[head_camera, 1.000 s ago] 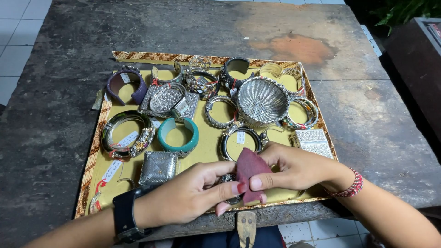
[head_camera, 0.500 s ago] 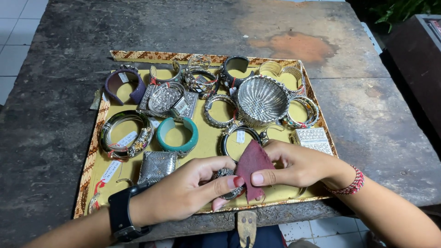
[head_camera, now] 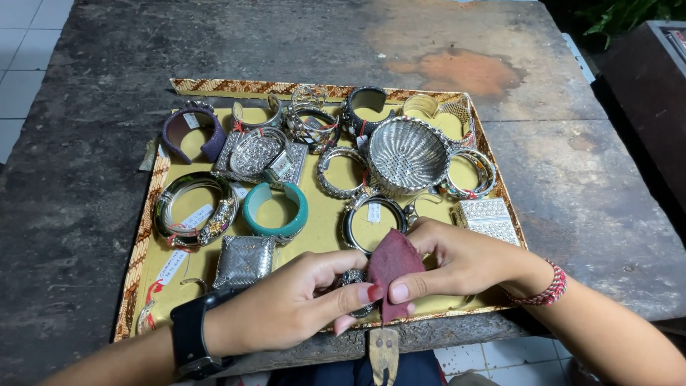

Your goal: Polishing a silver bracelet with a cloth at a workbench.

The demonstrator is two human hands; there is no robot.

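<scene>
low in the frame's centre, the right hand point(head_camera: 461, 261) pinches a dark red cloth point(head_camera: 391, 268) between thumb and fingers, while the left hand point(head_camera: 289, 307) closes its fingertips on a small silver piece point(head_camera: 354, 279), mostly hidden behind cloth and fingers. both hover over the near edge of a shallow yellow tray point(head_camera: 321, 221) with a patterned rim, holding bangles, a teal cuff point(head_camera: 275, 211), a purple cuff point(head_camera: 191, 134), a silver mesh bowl point(head_camera: 407, 154) and small white paper tags. the tray sits on a dark weathered table point(head_camera: 107, 71).
</scene>
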